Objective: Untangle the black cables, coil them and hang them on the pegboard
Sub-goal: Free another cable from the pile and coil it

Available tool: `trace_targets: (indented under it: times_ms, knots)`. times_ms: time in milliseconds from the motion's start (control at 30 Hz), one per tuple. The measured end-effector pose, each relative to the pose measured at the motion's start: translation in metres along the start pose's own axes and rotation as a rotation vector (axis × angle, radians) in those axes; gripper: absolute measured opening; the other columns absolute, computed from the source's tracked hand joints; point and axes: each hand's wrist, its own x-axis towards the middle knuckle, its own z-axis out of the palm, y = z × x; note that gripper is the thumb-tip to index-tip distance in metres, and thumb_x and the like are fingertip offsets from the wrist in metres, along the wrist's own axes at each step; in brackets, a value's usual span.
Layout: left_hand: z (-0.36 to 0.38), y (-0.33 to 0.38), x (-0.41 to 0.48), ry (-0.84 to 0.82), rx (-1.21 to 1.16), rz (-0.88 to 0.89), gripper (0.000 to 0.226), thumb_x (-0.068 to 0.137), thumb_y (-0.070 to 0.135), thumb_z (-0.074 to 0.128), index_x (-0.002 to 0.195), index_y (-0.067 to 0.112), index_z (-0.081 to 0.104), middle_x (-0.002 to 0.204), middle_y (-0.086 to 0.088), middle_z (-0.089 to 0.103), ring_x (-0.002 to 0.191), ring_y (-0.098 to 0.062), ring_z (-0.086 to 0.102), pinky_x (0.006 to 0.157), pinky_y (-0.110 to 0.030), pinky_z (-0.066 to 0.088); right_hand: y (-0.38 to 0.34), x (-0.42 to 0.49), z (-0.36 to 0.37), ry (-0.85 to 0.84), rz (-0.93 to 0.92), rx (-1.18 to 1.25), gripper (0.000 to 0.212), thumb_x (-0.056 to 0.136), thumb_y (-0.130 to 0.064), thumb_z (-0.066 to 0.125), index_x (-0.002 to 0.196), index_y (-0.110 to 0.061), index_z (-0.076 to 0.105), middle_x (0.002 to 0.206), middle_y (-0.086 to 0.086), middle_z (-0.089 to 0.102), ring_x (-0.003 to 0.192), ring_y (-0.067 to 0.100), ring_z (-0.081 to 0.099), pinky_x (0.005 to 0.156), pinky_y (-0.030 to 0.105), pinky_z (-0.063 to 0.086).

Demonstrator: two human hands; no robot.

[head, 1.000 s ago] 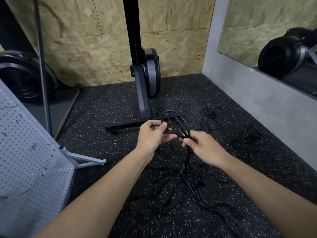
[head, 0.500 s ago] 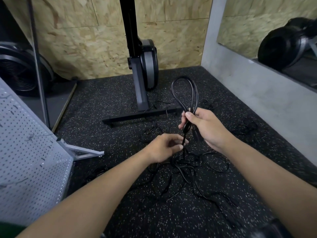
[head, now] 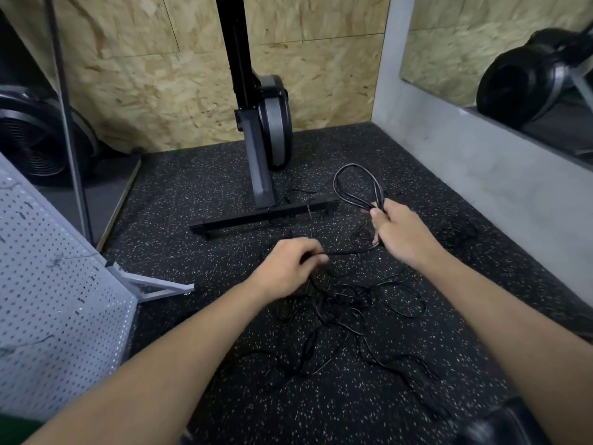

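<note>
Above the floor tangle [head: 337,303], your right hand [head: 401,232] grips a part-formed coil [head: 357,184]; your left hand [head: 285,268] pinches its tail; the pegboard [head: 48,284] holds no cables yet.

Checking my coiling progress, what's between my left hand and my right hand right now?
In the head view, a stretch of black cable runs from the left hand to the right hand, above the speckled floor.

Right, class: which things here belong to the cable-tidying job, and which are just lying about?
Job in hand:
coiled loop, gripped by the right hand
strand, pinched by the left hand
tangled cables
pegboard

Just lying about:
exercise machine
black fan wheel
wall mirror
</note>
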Motion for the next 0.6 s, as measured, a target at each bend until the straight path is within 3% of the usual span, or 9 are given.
trace_targets:
  times_ms: [100,233,300,367,400,467,533,600]
  knots:
    - [-0.013,0.016,0.001,0.148,0.006,0.117,0.014,0.102,0.028,0.065,0.103,0.017,0.074,0.095,0.008,0.066,0.089,-0.003,0.060,0.078,-0.011,0.042,-0.002,-0.003,-0.004,-0.050,0.011,-0.030,0.035,0.112,-0.035,0.035,0.105,-0.006,0.055,0.098,0.019,0.069,0.084,0.033,0.067,0.070,0.038,0.046]
    - [-0.026,0.031,0.000,0.341,-0.009,0.264,0.008,0.096,0.021,0.075,0.100,0.014,0.077,0.093,0.007,0.067,0.086,-0.004,0.061,0.078,-0.012,0.044,-0.012,-0.011,-0.002,-0.180,-0.026,-0.104,0.031,0.112,-0.035,0.036,0.101,-0.020,0.060,0.089,0.006,0.066,0.080,0.023,0.063,0.068,0.035,0.046]
    - [-0.030,0.032,0.002,0.412,-0.022,0.265,0.009,0.092,0.021,0.079,0.098,0.014,0.078,0.092,0.006,0.068,0.086,-0.005,0.062,0.078,-0.014,0.046,-0.019,-0.016,0.003,-0.263,-0.022,-0.113,0.033,0.112,-0.039,0.035,0.110,-0.021,0.063,0.094,0.000,0.065,0.084,0.019,0.062,0.070,0.032,0.045]
    - [-0.031,0.030,0.003,0.460,-0.031,0.225,0.011,0.089,0.022,0.082,0.097,0.014,0.079,0.091,0.007,0.069,0.087,-0.003,0.063,0.077,-0.012,0.045,-0.024,-0.019,0.008,-0.320,-0.009,-0.071,0.043,0.111,-0.046,0.035,0.137,-0.021,0.059,0.130,-0.001,0.066,0.117,0.022,0.062,0.099,0.036,0.046]
    - [-0.032,0.029,0.003,0.478,-0.033,0.203,0.013,0.088,0.023,0.083,0.096,0.015,0.080,0.091,0.007,0.070,0.086,-0.001,0.063,0.076,-0.009,0.043,-0.027,-0.020,0.009,-0.342,-0.005,-0.069,0.051,0.110,-0.050,0.034,0.150,-0.023,0.051,0.150,-0.002,0.055,0.135,0.022,0.052,0.111,0.037,0.037]
    - [-0.031,0.027,0.003,0.496,-0.044,0.163,0.013,0.086,0.024,0.084,0.096,0.016,0.081,0.090,0.008,0.071,0.084,0.002,0.062,0.075,-0.006,0.039,-0.029,-0.021,0.009,-0.402,-0.024,-0.091,0.063,0.106,-0.059,0.036,0.158,-0.025,0.039,0.163,-0.003,0.040,0.148,0.020,0.040,0.117,0.038,0.028]
    - [-0.029,0.027,0.002,0.500,-0.069,0.143,0.013,0.086,0.024,0.085,0.096,0.016,0.081,0.090,0.008,0.072,0.085,0.002,0.063,0.075,-0.005,0.040,-0.026,-0.021,0.010,-0.466,-0.081,-0.163,0.055,0.104,-0.058,0.046,0.149,-0.026,0.049,0.149,0.000,0.057,0.131,0.020,0.058,0.113,0.039,0.041]
    - [-0.028,0.029,0.002,0.503,-0.083,0.137,0.013,0.086,0.025,0.085,0.096,0.018,0.082,0.090,0.009,0.072,0.085,0.002,0.064,0.075,-0.005,0.041,-0.023,-0.021,0.014,-0.481,-0.147,-0.210,0.036,0.105,-0.051,0.049,0.129,-0.025,0.058,0.121,0.001,0.072,0.104,0.018,0.069,0.099,0.041,0.053]
